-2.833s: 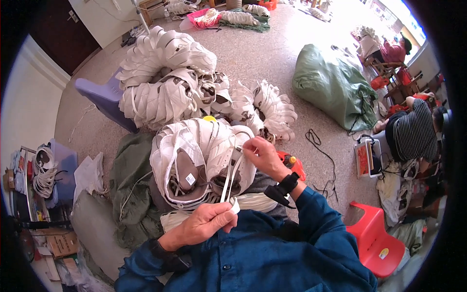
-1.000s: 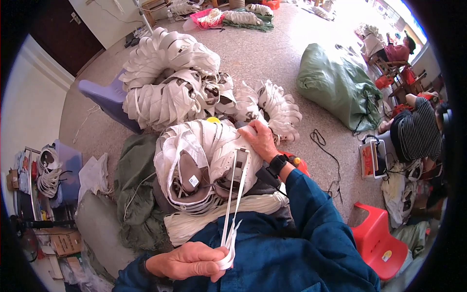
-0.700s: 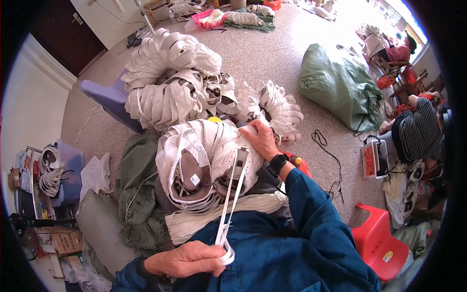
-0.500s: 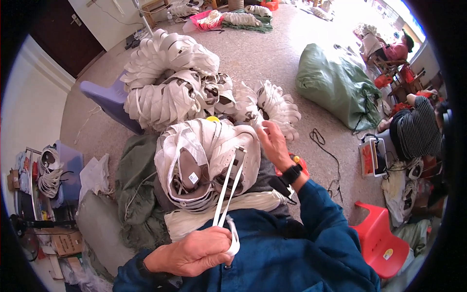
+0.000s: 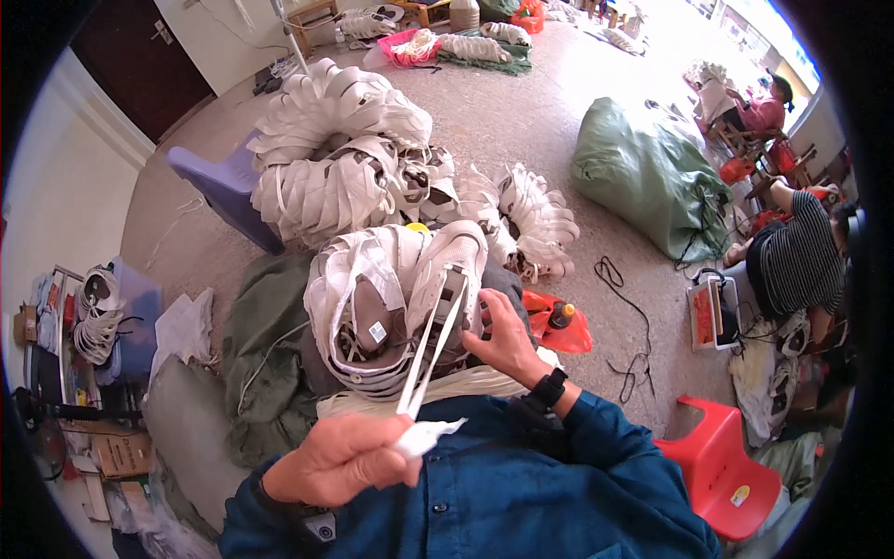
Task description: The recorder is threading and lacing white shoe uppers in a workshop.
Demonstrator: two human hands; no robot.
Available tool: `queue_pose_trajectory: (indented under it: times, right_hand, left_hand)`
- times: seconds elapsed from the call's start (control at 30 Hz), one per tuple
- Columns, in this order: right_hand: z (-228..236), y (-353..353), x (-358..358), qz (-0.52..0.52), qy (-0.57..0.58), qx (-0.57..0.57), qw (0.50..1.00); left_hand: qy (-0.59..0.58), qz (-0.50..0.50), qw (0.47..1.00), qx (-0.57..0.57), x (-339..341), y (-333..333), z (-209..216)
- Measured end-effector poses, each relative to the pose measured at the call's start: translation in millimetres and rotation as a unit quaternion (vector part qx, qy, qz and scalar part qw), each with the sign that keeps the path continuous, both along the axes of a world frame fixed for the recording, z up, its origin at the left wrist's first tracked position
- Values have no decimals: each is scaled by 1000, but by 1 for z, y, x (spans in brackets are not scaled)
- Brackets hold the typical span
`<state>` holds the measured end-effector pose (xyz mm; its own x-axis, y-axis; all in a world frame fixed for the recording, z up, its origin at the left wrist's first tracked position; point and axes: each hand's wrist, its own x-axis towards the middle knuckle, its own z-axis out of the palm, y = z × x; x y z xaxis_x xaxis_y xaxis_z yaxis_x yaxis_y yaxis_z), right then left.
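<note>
A pale shoe upper (image 5: 453, 244) lies tilted across my lap, toe pointing away from me. Two strands of white shoelace (image 5: 430, 359) run taut from its eyelets down to my left hand (image 5: 349, 458). That hand is closed around them near my chest, and the loose white end sticks out past the fingers. My right hand (image 5: 512, 343) grips the right side of the shoe upper, thumb low and fingers along the edge; its fingertips are partly hidden. Beside it on the left sits a bundle of nested shoe uppers (image 5: 328, 303), dark lining showing.
Large coils of strung shoe uppers (image 5: 326, 182) are heaped ahead by a purple chair (image 5: 209, 182). A bulging green sack (image 5: 643, 177) stands to the right, near a black cord (image 5: 643, 326). A red stool (image 5: 712, 475) is close by my right elbow. Other people sit at far right.
My right hand has come back toward me, down onto the shoe upper's right side. The shoe upper has turned and now stands narrower. My left hand has shifted slightly left with the lace.
</note>
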<state>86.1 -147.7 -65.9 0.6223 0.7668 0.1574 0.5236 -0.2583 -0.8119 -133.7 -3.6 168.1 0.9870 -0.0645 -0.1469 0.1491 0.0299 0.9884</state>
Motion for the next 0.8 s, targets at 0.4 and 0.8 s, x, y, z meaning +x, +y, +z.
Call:
queue_pose_trajectory:
  times: [0.4, 0.8]
  right_hand:
    - [-20, 9, 11, 16, 0, 61, 998]
    - [6, 10, 11, 83, 4, 58, 995]
  left_hand:
    - [82, -18, 993, -84, -9, -5, -28]
    - [-44, -212, 955, -203, 43, 6, -29]
